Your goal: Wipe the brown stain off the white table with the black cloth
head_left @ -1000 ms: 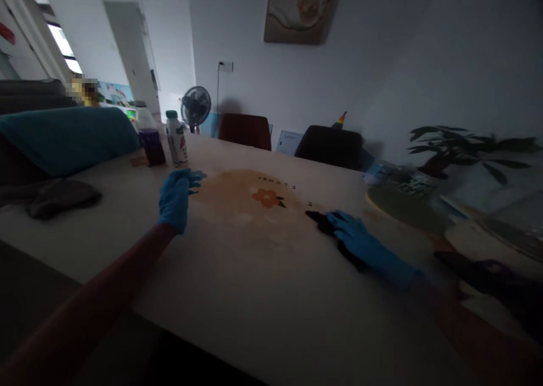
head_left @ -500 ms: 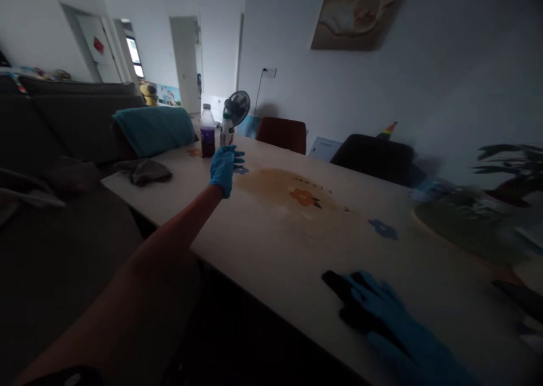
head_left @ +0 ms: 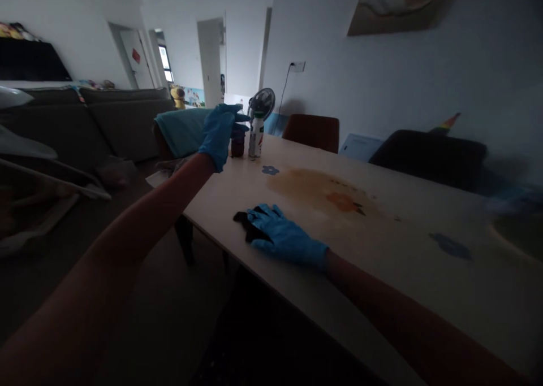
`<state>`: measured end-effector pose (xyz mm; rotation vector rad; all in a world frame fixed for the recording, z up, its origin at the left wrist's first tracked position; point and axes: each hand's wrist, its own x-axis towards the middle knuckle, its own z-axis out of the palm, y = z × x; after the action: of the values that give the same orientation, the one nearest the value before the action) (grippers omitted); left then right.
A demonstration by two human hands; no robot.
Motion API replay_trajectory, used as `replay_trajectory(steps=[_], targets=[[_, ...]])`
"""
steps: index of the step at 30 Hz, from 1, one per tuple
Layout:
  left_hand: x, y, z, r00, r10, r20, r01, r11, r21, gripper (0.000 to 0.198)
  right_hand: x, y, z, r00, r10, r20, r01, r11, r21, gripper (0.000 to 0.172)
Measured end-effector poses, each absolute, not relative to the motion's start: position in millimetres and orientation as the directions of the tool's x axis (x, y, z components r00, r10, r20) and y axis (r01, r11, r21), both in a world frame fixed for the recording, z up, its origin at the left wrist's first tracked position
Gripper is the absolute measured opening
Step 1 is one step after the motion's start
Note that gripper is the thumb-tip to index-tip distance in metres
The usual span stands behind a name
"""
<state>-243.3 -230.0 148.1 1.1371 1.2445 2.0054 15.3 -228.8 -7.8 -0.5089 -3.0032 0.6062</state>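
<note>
My right hand (head_left: 284, 236), in a blue glove, lies palm down on the table (head_left: 297, 199). Beneath its fingers is a black cloth (head_left: 244, 221), pressed to the tabletop near the front edge. My left hand (head_left: 218, 131), gloved too, is raised over the far left part of the table, its fingers stretched to the right. It covers most of a bottle of dark purple drink (head_left: 238, 147); whether they touch I cannot tell. Just right of it stands a white bottle with a green cap (head_left: 256, 136). A brown wet patch (head_left: 297, 185) spreads across the middle of the table.
Behind the bottles is a small fan (head_left: 263, 102). A brown chair (head_left: 311, 131) and a black chair (head_left: 428, 154) line the wall side. A teal towel (head_left: 182, 129) drapes a chair at the far end. Blue flower prints (head_left: 450, 244) mark the tabletop.
My right hand has slid the black cloth leftward along the front of the table. My left hand has risen in front of the purple drink bottle. The view has turned left.
</note>
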Motion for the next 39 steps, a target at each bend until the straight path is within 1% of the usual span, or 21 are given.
replay_trajectory(steps=[2, 4, 8, 11, 14, 16, 18, 22, 27, 34, 36, 39], targets=[[-245.9, -241.9, 159.5, -0.516, 0.796, 0.317, 0.014, -0.362, 0.932, 0.034, -27.9, -219.1, -10.4, -0.95, 0.312, -0.015, 0.296, 0.885, -0.36, 0.097], [-249.0, -248.4, 166.6, -0.515, 0.811, 0.277, 0.009, -0.318, 0.948, 0.037, -71.3, -211.8, -10.2, -0.945, 0.328, -0.003, 0.309, 0.888, -0.339, 0.095], [-262.4, -244.4, 162.3, -0.479, 0.837, 0.263, -0.016, -0.308, 0.951, 0.032, -150.3, -210.0, -5.3, -0.943, 0.332, 0.017, 0.31, 0.896, -0.318, 0.096], [-273.8, -232.7, 147.2, -0.462, 0.841, 0.282, -0.016, -0.326, 0.945, 0.027, -193.5, -220.3, -4.1, -0.958, 0.285, 0.034, 0.266, 0.925, -0.271, 0.082], [-281.4, -222.2, 129.3, -0.513, 0.814, 0.271, -0.01, -0.321, 0.947, 0.023, -218.1, -228.3, -6.4, -0.965, 0.257, 0.053, 0.238, 0.942, -0.236, 0.07], [-285.1, -219.3, 118.0, -0.539, 0.804, 0.251, -0.017, -0.307, 0.951, 0.021, -225.3, -225.4, -8.6, -0.951, 0.302, 0.073, 0.279, 0.934, -0.224, 0.062], [-288.9, -220.0, 107.8, -0.557, 0.796, 0.237, -0.029, -0.304, 0.952, 0.021, -227.4, -214.0, -10.3, -0.92, 0.379, 0.101, 0.352, 0.911, -0.217, 0.059], [-297.8, -224.7, 90.0, -0.608, 0.762, 0.225, -0.032, -0.307, 0.951, 0.021, -221.7, -172.0, -11.0, -0.841, 0.516, 0.159, 0.479, 0.849, -0.223, 0.061], [-307.5, -218.5, 66.1, -0.616, 0.765, 0.188, -0.05, -0.276, 0.96, 0.019, -200.9, -106.9, -9.2, -0.755, 0.632, 0.176, 0.591, 0.772, -0.237, 0.059], [-311.6, -203.3, 36.3, -0.608, 0.789, 0.088, -0.102, -0.187, 0.977, 0.016, -184.0, -42.9, -8.3, -0.725, 0.669, 0.165, 0.622, 0.738, -0.26, 0.056], [-313.3, -201.9, 33.5, -0.609, 0.789, 0.075, -0.109, -0.177, 0.978, 0.016, -181.4, -40.2, -9.4, -0.746, 0.646, 0.161, 0.595, 0.756, -0.272, 0.057], [-314.5, -200.7, 31.9, -0.617, 0.785, 0.063, -0.11, -0.165, 0.98, 0.015, -171.0, -52.4, -11.2, -0.811, 0.566, 0.151, 0.512, 0.81, -0.287, 0.06]])
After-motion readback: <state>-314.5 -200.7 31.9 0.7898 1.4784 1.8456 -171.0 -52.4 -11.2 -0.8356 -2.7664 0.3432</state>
